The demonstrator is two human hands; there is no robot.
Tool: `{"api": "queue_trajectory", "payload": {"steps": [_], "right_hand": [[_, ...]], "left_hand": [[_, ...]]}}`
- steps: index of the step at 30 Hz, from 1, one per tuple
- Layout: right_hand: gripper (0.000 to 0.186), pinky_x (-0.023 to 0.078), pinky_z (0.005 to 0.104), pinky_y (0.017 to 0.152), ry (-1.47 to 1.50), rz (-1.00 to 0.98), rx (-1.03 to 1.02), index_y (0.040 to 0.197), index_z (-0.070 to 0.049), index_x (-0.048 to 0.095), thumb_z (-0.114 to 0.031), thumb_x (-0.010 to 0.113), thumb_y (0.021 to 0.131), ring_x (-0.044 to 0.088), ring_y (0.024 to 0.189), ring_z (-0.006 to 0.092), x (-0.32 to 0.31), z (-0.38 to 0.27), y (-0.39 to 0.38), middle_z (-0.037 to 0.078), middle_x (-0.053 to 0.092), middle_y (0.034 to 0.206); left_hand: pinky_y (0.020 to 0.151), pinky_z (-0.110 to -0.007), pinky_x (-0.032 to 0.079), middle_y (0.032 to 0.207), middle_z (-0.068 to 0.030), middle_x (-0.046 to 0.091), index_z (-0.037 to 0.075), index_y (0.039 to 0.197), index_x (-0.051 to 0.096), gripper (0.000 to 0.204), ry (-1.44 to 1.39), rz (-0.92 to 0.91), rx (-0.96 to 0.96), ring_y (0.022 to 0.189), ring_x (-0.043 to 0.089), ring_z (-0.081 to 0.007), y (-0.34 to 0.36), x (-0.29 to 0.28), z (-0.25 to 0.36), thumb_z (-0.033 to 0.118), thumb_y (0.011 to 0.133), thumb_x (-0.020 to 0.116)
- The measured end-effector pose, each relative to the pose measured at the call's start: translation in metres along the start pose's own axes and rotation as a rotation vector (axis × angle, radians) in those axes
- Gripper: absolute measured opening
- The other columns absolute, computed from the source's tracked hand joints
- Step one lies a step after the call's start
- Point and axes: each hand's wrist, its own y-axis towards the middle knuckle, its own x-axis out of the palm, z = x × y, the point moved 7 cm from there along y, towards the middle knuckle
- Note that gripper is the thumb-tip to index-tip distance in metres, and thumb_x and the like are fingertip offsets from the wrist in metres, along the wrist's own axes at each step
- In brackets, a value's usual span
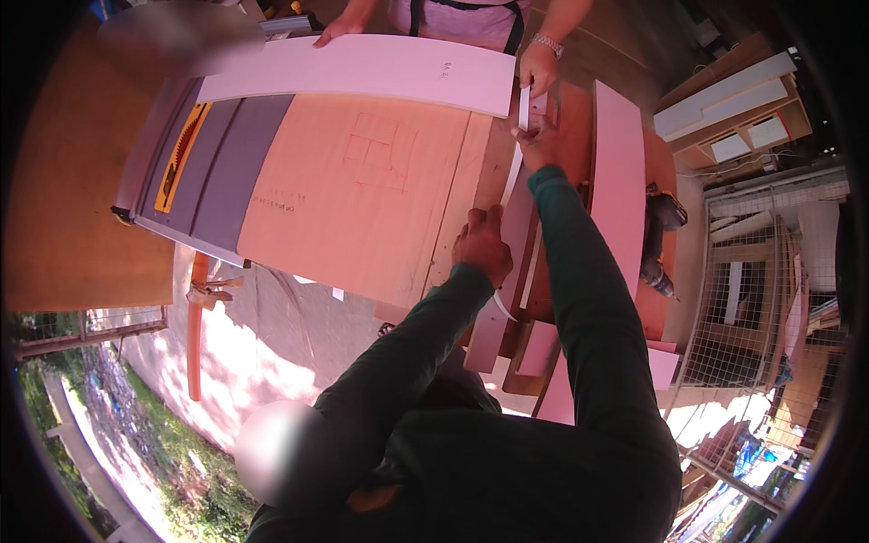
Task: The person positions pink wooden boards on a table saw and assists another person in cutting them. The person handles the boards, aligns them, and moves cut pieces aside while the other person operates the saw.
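Observation:
A narrow white strip, like edge banding, runs beside the wooden tabletop. My right hand pinches it near its far end, close to the corner of a long white board. Lower down, my left hand is closed around the same strip, whose loose tail curls out below the fist. Across the table, a co-worker's hand with a wristwatch is at the strip's far end. The co-worker's other hand rests on the board's far edge.
The wooden tabletop bears red pencil lines and adjoins a table saw with a yellow blade insert. At right lie a white panel and cordless drills. A wire mesh fence stands beyond, with boards behind it.

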Motion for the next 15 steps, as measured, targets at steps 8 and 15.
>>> {"api": "queue_trajectory", "payload": {"steps": [8,15], "right_hand": [[0.041,0.059,0.0414,0.083,-0.265,0.173,-0.105,0.128,-0.014,0.074,-0.031,0.077,0.091,0.072,0.086,0.0298,-0.015,-0.053,-0.028,0.016,0.072,0.098],[0.036,0.059,0.0396,0.084,-0.019,0.085,-0.164,0.123,-0.003,0.073,-0.023,0.076,0.092,0.073,0.087,0.0269,-0.027,-0.039,-0.042,0.016,0.072,0.102]], "left_hand": [[0.094,-0.053,0.056,0.134,-0.0226,0.052,0.008,0.156,0.043,0.074,-0.179,0.02,0.147,0.117,0.06,-0.0465,-0.081,0.01,-0.04,0.0,0.085,0.063],[0.095,-0.049,0.054,0.119,-0.0266,0.054,0.002,0.153,0.048,0.072,-0.154,0.003,0.232,0.11,0.059,-0.0451,-0.084,-0.007,-0.02,-0.009,0.082,0.056]]}}
